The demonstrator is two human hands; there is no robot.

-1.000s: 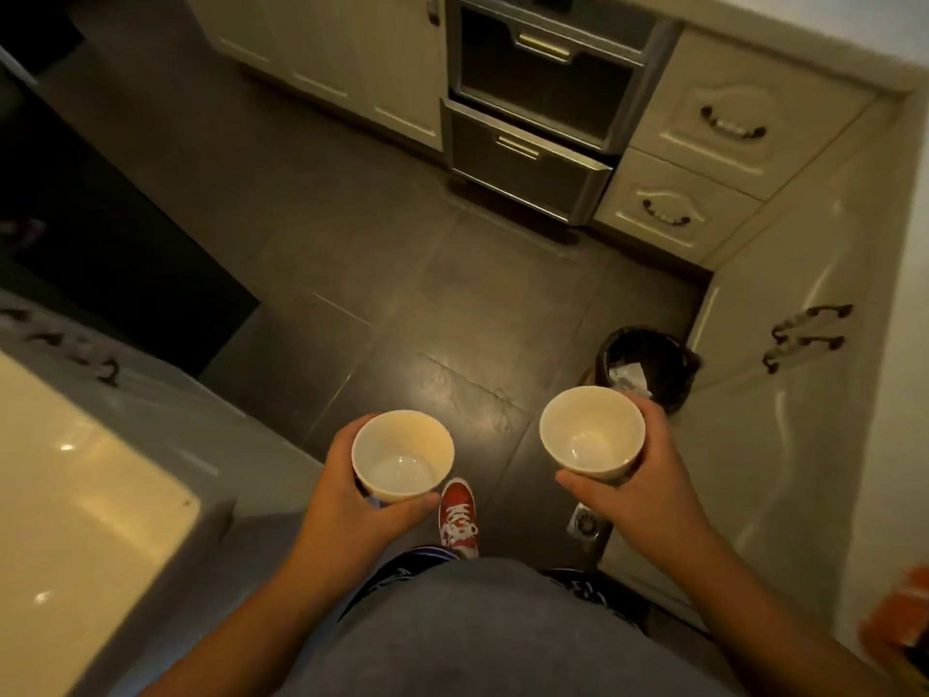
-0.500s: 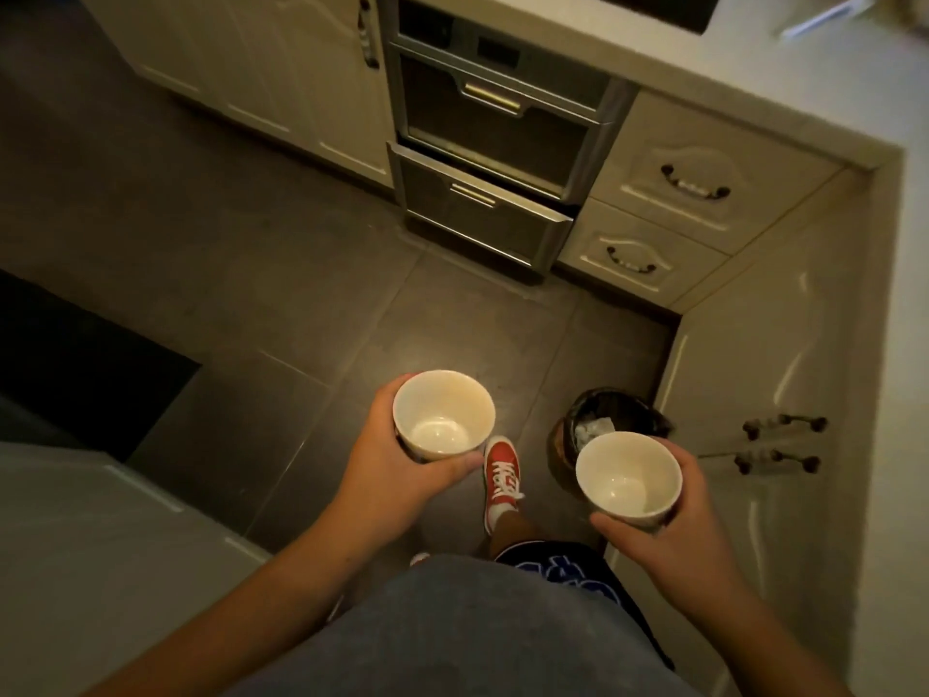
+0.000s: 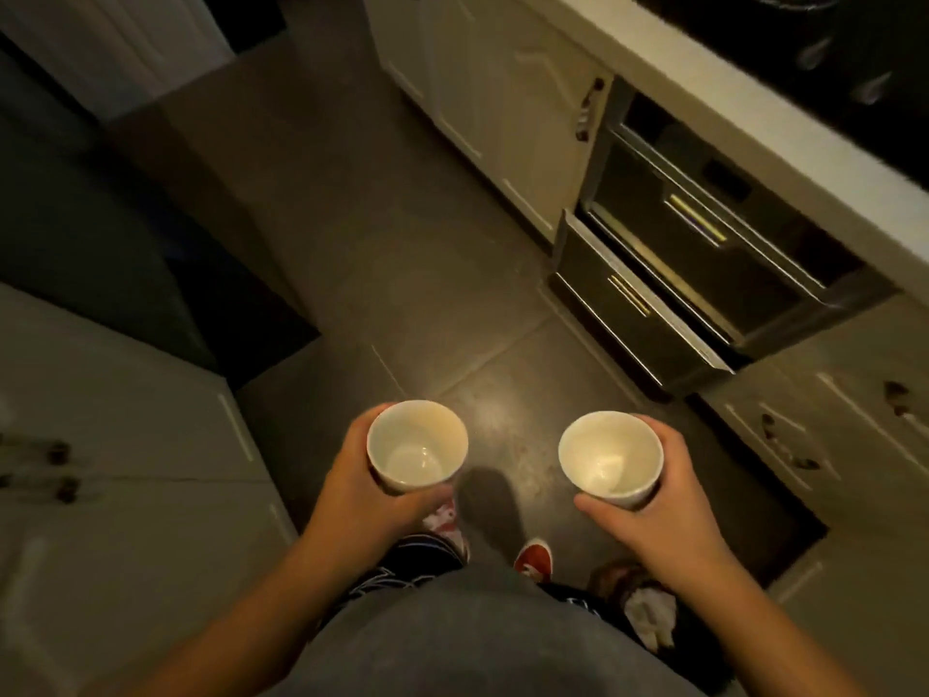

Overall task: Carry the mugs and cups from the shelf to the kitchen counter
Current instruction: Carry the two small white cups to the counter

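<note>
Carrying was under way: left hand (image 3: 367,500) clasped one cup (image 3: 417,447), right hand (image 3: 653,520) another cup (image 3: 609,460), both upright above the floor (image 3: 402,254). Advised level rims approaching the counter (image 3: 754,113).

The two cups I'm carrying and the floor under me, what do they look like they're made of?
Left cup and right cup: probably glazed ceramic, off-white, thick-rimmed, with soft glints inside; glossy plastic can't be excluded. Floor: large dark grey tiles, likely ceramic or stone, with thin grout lines and a dull sheen.
</note>
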